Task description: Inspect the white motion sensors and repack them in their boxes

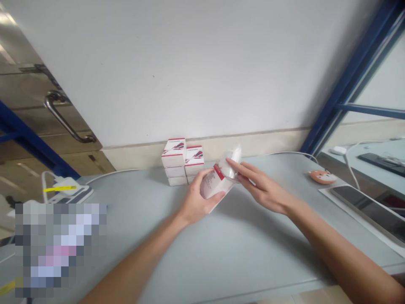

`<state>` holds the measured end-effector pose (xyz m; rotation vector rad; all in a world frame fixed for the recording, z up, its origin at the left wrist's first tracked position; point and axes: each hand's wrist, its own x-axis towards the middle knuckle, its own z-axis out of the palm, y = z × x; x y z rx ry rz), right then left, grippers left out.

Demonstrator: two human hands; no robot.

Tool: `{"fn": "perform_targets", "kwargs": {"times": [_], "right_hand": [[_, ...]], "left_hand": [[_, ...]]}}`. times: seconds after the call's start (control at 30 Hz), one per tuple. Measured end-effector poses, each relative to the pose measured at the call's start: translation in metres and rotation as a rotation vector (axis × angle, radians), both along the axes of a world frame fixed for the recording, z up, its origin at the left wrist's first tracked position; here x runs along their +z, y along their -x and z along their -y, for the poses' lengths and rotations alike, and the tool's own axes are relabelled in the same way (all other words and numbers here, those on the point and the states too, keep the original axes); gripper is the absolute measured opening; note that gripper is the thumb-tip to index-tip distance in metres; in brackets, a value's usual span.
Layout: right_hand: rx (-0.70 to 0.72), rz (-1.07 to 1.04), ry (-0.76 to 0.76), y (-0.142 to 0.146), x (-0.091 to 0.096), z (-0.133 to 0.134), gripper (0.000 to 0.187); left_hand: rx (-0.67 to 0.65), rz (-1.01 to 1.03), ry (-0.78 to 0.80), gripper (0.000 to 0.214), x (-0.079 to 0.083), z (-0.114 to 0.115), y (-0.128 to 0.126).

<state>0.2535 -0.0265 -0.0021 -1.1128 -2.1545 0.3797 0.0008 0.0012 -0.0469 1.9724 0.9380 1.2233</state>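
My left hand (196, 202) is wrapped round a small white box with a red band (211, 184), held tilted above the grey table (221, 249). My right hand (259, 185) reaches in from the right with its fingers stretched out along a white item in clear plastic wrap (232, 162) that sticks out of the box's open end. The fingertips press on the wrap. Behind my hands, against the wall, stand two stacks of matching white and red boxes (182, 161).
An orange fox-shaped object (322, 176) lies at the right with a white cable (294, 154) running to it. A dark phone or tablet (367, 209) rests on a white sheet at the right edge. A white device with yellow tape (68, 188) sits at the left. A blue frame (348, 80) rises at the right.
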Motion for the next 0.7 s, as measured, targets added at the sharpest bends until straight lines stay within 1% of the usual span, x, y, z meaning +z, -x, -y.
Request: {"fn": "perform_targets", "kwargs": {"times": [0.1,0.2,0.3,0.37,0.47,0.57,0.7], "right_hand": [[0.004,-0.119,-0.046,0.003,-0.005,-0.006,0.047],[-0.041,-0.207,-0.081,0.008,-0.012,-0.012,0.039],[-0.093,-0.206,-0.096,0.012,-0.014,-0.012,0.038],[-0.104,-0.151,-0.1,0.013,-0.012,-0.009,0.037],[-0.084,-0.024,-0.126,0.01,-0.01,-0.007,0.044],[-0.033,0.079,-0.174,0.005,-0.011,-0.008,0.058],[-0.007,0.15,-0.187,0.004,-0.015,-0.008,0.075]], "left_hand": [[0.004,-0.03,0.0,0.061,0.0,0.001,0.001],[0.004,-0.046,-0.005,0.063,0.0,0.002,0.001],[0.0,-0.044,-0.018,0.063,0.0,0.003,0.0],[0.02,-0.048,-0.02,0.063,0.0,0.004,-0.001],[0.037,-0.044,-0.003,0.063,-0.001,0.004,-0.001],[0.032,-0.012,-0.017,0.063,-0.002,0.003,-0.002],[0.036,-0.003,-0.028,0.062,-0.002,0.003,-0.003]]}}
